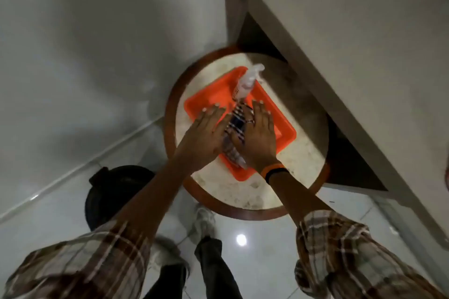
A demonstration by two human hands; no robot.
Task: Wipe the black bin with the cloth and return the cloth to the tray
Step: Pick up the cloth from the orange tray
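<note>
Head view: white spray bottle (246,82) at 12 o'clock in orange plastic tray (281,126), label print too blurred to read. Blue-and-white checked cloth (234,126) in the tray, partly hidden between left hand (209,132) and right hand (258,132), both flat, fingers spread, pressing it. Black round bin (109,192) at 8 o'clock, half hidden by forearm.

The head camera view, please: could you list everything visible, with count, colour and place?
Tray: one, orange, on the round table.
Cloth: one, dark checked, in the tray between the hands.
Spray bottle: one, white, at the tray's far end.
Round table: one, pale top with brown rim.
Black bin: one, on the floor left of the table.
Left hand: flat, over the cloth.
Right hand: flat, over the cloth; ring, orange and black wristbands.
Sleeves: two, plaid.
</note>
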